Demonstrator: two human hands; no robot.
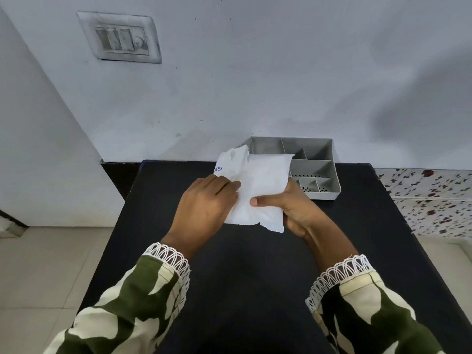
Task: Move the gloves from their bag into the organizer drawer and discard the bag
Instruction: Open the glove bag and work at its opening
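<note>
While my right hand [288,208] is pinching the bag [258,190] from its right edge, my left hand [204,200] is gripping its crumpled mouth, with the drawer [329,172] just beyond my right fingers.

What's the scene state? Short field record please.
bag: white, blue print, held above the table
left hand: gripping the bag's left side
right hand: holding the bag's right edge, thumb on front
organizer: grey, divided compartments, visible ones empty, far right on table, behind the bag
table: black
gloves: none visible outside the bag
</note>
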